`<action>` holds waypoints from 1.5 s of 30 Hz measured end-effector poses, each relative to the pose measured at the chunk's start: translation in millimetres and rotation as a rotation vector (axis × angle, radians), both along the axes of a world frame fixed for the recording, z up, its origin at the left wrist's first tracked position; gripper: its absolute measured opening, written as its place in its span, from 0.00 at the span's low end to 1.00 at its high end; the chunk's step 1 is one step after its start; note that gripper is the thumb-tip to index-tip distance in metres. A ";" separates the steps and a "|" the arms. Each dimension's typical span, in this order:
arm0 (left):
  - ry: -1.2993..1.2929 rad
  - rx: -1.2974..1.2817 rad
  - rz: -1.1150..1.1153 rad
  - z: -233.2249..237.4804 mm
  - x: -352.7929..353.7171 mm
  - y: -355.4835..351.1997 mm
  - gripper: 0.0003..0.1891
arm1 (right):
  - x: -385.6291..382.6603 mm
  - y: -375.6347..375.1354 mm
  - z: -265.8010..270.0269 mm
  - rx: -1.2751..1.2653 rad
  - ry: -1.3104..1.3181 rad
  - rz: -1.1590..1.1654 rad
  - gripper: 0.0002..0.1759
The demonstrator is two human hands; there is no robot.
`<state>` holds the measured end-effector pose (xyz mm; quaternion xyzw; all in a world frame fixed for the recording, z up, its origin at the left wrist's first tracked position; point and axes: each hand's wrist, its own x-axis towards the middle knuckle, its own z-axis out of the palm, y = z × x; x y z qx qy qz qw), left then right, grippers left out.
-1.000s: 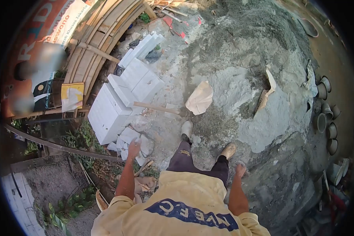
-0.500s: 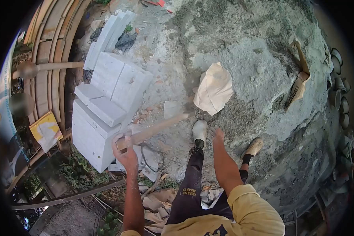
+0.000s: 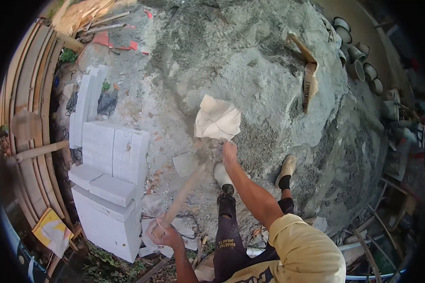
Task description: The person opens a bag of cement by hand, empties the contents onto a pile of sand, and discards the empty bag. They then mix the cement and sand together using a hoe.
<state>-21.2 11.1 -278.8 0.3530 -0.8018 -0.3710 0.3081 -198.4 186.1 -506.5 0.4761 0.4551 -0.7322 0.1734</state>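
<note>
Hoe [image 3: 182,199] handle and hands have both shifted. Half a second ago the handle lay almost level, and the left hand gripped its end high up beside the white blocks [image 3: 109,188]. Now the handle slants steeply. The left hand [image 3: 163,232] sits lower, with its fingers wrapped fully around the handle's end. The flat grey blade lies on the ground at the far end, well ahead of those fingers. The right hand [image 3: 229,152] hung free above the boot then. It has since gone forward and now sits just past the hoe's head, its fingers curled and touching or nearly touching the lower edge of the crumpled sack [image 3: 217,120]. Whether those fingers grip anything cannot be told.

There is one hoe and there are two paper sacks. The crumpled one is at the right fingertips, and a torn sack [image 3: 309,82] stands well beyond them on the grey heap. Two boots show, one [image 3: 222,173] just below the right fingers and the other [image 3: 286,169] off to their right. At least five dark pots [image 3: 359,54] sit far beyond. The blocks lie stacked just left of the left fingers, and their number cannot be counted exactly.
</note>
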 end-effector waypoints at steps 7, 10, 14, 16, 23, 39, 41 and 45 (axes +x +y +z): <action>-0.241 0.169 -0.136 35.4 9.5 -14.9 0.13 | 23.0 16.6 171.9 -0.042 0.096 0.167 0.13; -0.221 -0.093 -0.092 57.9 6.0 -6.3 0.14 | 51.0 12.4 204.5 -0.093 0.133 0.163 0.13; -0.365 0.360 0.000 80.6 25.3 10.6 0.23 | 87.5 11.6 262.6 -0.060 0.122 0.220 0.14; -0.384 1.064 -0.123 84.9 29.0 27.4 0.41 | 103.8 12.1 304.6 -0.057 0.119 0.150 0.14; -0.246 1.581 -0.088 115.5 2.6 96.2 0.37 | 169.0 33.3 354.1 0.027 0.182 0.364 0.22; -0.951 0.437 0.074 227.4 179.0 -41.6 0.24 | 228.8 538.7 238.2 0.928 -0.114 0.183 0.22; -0.858 0.482 0.302 223.1 216.8 -60.3 0.28 | 257.7 595.7 224.6 0.862 -0.232 -0.067 0.21; -0.722 0.188 0.268 157.7 294.6 -108.3 0.41 | 284.6 641.2 215.9 0.648 -0.158 -0.299 0.22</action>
